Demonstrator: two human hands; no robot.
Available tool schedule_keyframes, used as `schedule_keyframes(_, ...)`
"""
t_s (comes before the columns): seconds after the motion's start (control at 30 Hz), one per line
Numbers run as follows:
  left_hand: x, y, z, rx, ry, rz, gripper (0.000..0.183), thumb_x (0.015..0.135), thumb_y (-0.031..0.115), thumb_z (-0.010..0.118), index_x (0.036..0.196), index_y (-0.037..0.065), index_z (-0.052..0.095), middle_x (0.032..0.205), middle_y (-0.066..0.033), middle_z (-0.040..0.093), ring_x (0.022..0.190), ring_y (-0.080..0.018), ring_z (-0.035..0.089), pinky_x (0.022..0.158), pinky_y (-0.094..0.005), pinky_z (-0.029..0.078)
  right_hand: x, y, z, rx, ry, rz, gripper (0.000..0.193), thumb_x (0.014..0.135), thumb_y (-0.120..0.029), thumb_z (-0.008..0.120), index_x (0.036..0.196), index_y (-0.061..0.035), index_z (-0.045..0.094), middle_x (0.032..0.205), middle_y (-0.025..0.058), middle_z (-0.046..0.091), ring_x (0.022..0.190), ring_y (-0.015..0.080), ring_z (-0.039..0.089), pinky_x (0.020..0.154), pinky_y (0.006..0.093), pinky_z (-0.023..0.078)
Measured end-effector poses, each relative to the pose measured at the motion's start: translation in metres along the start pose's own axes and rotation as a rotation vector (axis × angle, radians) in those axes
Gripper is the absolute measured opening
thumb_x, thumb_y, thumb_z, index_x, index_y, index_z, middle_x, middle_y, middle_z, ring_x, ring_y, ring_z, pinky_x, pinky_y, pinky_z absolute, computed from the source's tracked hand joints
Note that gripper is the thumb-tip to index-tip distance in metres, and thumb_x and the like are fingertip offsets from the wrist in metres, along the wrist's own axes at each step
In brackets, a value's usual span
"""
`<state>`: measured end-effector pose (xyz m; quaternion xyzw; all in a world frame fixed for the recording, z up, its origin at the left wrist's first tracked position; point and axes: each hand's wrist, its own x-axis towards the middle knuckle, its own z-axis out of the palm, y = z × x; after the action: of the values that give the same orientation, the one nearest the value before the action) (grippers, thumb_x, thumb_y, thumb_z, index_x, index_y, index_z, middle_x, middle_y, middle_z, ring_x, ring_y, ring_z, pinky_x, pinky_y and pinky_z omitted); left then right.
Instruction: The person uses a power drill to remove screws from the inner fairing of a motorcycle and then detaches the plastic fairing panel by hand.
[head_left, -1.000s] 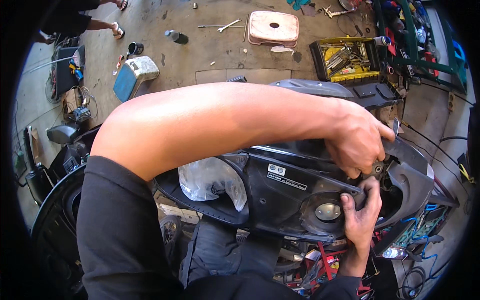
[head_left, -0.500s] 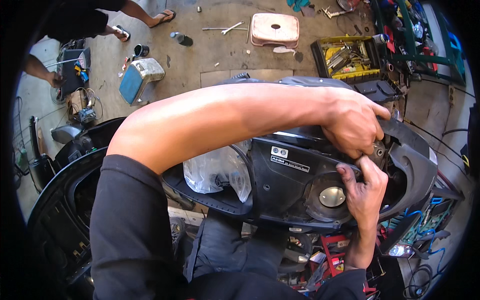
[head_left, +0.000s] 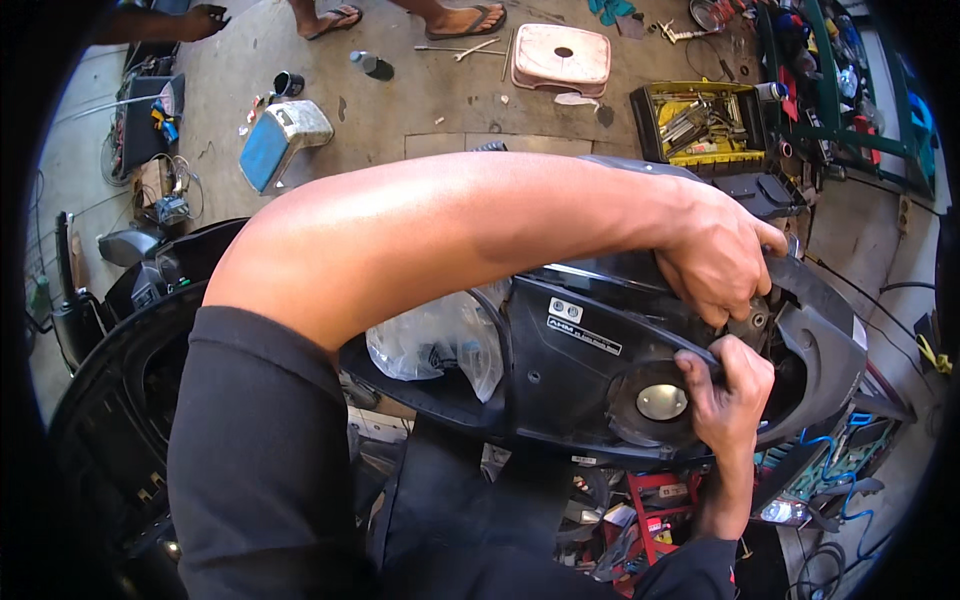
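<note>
Two hands stood curled beside the metal disc [head_left: 661, 402]. Your right hand [head_left: 735, 390], nearer, lay just right of it; your left hand [head_left: 722, 262] lay above and right. Finger opening and grip could not be told. The black panel [head_left: 560, 378], smooth, dull plastic, lay below both, its long axis running left-right past the disc; left of that sat a crinkled clear bag [head_left: 425, 347].

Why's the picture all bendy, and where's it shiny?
Head view: the fisheye lens curves straight lines toward the rim; same view: glare whitens part of the bare left forearm; same view: the round silvery metal disc glints in the black plastic panel.
</note>
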<state>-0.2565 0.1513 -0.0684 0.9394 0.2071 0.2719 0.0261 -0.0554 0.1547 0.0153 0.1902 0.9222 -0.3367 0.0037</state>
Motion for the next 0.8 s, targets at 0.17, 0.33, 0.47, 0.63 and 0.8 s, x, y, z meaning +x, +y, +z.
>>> schedule_keyframes(0.17,-0.006,0.001,0.003,0.018,-0.079,-0.039,0.009,0.083,0.026,0.063,0.084,0.018,0.066,0.089,0.0006,0.064,0.097,-0.0204,0.061,0.099,-0.0528,0.039,-0.002,-0.005,0.01,0.092,0.115,0.196,0.026,0.079,-0.015,0.08,0.083,0.002,0.061,0.076,0.0144,0.055,0.068,0.0285,0.056,0.062,0.034,0.043)
schedule_keyframes(0.33,-0.004,0.016,0.003,-0.092,0.18,-0.131,0.015,0.084,0.02,0.065,0.089,0.007,0.061,0.091,-0.0077,0.064,0.098,-0.0278,0.061,0.105,-0.041,0.041,-0.044,0.003,0.001,0.393,0.12,0.551,0.049,0.09,-0.027,0.072,0.123,0.0047,0.053,0.103,0.0128,0.063,0.097,0.0165,0.056,0.089,0.0319,0.046)
schedule_keyframes(0.47,-0.014,0.082,0.003,-0.155,0.521,-0.615,0.024,0.081,0.001,0.061,0.104,0.004,0.064,0.112,-0.0109,0.066,0.111,-0.0303,0.06,0.098,-0.0406,0.048,-0.058,0.005,0.01,0.345,0.176,0.464,0.048,0.09,-0.026,0.071,0.121,0.0068,0.054,0.107,0.0149,0.066,0.1,0.0176,0.059,0.092,0.0309,0.045)
schedule_keyframes(0.63,-0.05,0.21,0.005,0.112,0.605,-1.376,0.022,0.087,0.001,0.06,0.108,0.006,0.066,0.112,-0.0106,0.064,0.108,-0.0294,0.06,0.095,-0.0381,0.047,-0.06,-0.009,0.01,0.522,0.26,0.427,0.045,0.088,-0.025,0.073,0.118,0.0048,0.057,0.105,0.013,0.067,0.096,0.0163,0.06,0.089,0.0307,0.047)
schedule_keyframes(0.8,-0.03,0.247,0.013,0.193,0.606,-1.635,0.025,0.09,0.006,0.061,0.114,0.007,0.064,0.117,-0.0128,0.057,0.113,-0.0304,0.052,0.1,-0.0388,0.041,-0.063,-0.032,0.003,0.537,0.319,0.337,0.043,0.087,-0.019,0.075,0.117,0.0057,0.057,0.103,0.0129,0.067,0.094,0.0156,0.06,0.087,0.03,0.047)
